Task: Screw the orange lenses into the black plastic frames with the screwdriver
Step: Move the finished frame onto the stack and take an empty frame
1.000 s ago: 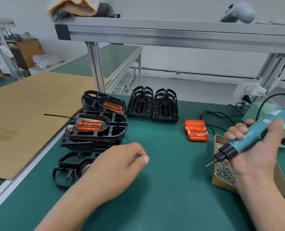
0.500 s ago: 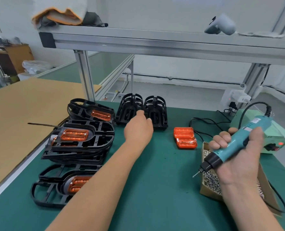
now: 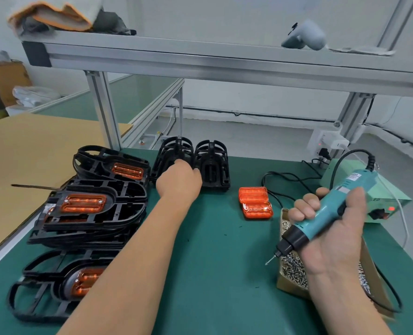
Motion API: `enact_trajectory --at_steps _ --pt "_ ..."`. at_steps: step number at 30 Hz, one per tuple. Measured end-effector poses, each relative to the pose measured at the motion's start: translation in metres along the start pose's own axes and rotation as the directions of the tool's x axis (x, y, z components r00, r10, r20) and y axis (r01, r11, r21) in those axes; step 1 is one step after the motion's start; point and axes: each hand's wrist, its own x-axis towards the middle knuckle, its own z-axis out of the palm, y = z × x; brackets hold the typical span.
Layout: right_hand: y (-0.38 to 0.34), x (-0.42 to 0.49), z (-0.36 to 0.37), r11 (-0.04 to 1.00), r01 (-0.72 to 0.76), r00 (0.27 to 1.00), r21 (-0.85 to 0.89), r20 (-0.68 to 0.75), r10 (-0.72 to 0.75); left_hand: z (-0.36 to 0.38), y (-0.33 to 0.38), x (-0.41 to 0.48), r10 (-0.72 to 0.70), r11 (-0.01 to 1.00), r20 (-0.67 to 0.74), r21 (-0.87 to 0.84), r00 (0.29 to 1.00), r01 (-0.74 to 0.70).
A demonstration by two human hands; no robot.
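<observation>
The left hand (image 3: 178, 182) has reached back to the upright empty black frames (image 3: 212, 163), whether it grips them hidden; the right hand (image 3: 331, 228) clasps the electric screwdriver (image 3: 326, 211); loose orange lenses (image 3: 256, 203) lie between; likely a fresh frame comes next.

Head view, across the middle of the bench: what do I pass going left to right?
From the left: cardboard sheet → stack of frames with orange lenses fitted → empty black frames → loose orange lenses → screwdriver in the right hand → green power box.
</observation>
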Motion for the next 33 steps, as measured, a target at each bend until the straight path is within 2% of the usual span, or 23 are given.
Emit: enact_trajectory --at_steps 5,11,22,30,33 --pt "-0.001 0.0 -0.001 1.0 -0.007 1.0 0.014 0.011 0.007 0.002 -0.007 0.001 -0.048 0.998 0.012 0.032 0.999 0.048" --pt "-0.001 0.0 -0.001 1.0 -0.006 1.0 0.007 0.017 0.006 0.004 0.004 -0.004 0.031 0.996 0.004 0.079 1.0 -0.031" --pt "-0.001 0.001 -0.002 1.0 0.009 0.999 -0.014 0.034 -0.008 0.01 0.025 -0.025 0.096 0.995 0.025 0.03 0.995 -0.097" --pt "-0.002 0.002 -0.002 1.0 -0.001 1.0 -0.001 0.025 0.001 0.008 0.017 -0.024 0.081 0.988 0.103 -0.136 0.991 -0.067" --pt "-0.001 0.002 -0.003 1.0 0.009 1.0 -0.009 0.029 -0.009 0.005 0.009 -0.021 0.067 0.985 0.068 -0.162 0.995 -0.055"
